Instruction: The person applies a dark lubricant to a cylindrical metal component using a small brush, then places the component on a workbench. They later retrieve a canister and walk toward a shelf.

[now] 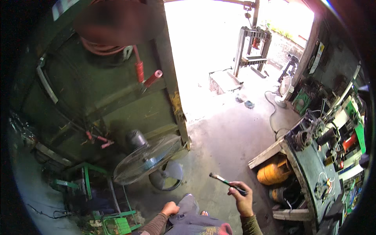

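My right hand [243,199] is raised at the lower middle, its fingers closed round the dark handle of a small paintbrush [224,181]. The brush slants up to the left, and its dark bristles point away from my hand over the concrete floor. Low in the view, my left hand [170,208] is curled into a loose fist beside my trouser leg [188,205]. Nothing shows in its fingers.
A large fan [147,160] stands to my left by a green metal wall. On the right, a workbench [309,164] carries tools, with an orange gas cylinder [274,171] beneath. Ahead, a white fan [285,91] and a press frame [252,55] stand by the bright doorway.
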### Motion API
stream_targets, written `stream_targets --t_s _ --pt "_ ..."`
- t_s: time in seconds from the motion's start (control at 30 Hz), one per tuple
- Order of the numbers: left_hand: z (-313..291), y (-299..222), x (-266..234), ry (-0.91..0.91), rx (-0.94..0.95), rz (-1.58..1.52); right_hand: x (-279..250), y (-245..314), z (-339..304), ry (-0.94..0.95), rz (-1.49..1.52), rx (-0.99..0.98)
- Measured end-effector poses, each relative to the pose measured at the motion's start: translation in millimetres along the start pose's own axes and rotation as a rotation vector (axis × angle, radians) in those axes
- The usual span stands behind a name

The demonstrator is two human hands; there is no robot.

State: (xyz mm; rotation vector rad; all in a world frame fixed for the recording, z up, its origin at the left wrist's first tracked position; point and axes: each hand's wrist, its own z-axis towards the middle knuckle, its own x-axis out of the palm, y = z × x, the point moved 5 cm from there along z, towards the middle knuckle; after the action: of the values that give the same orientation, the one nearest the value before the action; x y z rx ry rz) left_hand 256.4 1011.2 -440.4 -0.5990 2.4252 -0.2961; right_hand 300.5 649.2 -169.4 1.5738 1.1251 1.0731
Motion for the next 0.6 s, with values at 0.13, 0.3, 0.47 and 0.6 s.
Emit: stream_targets --t_s 0.13,0.3,0.47,0.6 --pt "16.4 -197.1 -60.1 0.256 0.383 -0.419 -26.6 -26.3 89.7 -0.07 -0.047 -0.052" --pt "103.0 -417.0 -84.3 0.88 0.314 -1.381 -55.1 -11.9 220.9 -0.173 -0.764 -0.254" --pt "204.6 -550.0 -144.7 0.922 0.112 -1.306 -80.7 43.6 337.0 -0.423 -1.177 -0.559" --pt "273.4 -641.2 -193.0 0.871 0.251 -1.246 -114.0 43.3 443.2 -0.32 -1.015 -0.388"
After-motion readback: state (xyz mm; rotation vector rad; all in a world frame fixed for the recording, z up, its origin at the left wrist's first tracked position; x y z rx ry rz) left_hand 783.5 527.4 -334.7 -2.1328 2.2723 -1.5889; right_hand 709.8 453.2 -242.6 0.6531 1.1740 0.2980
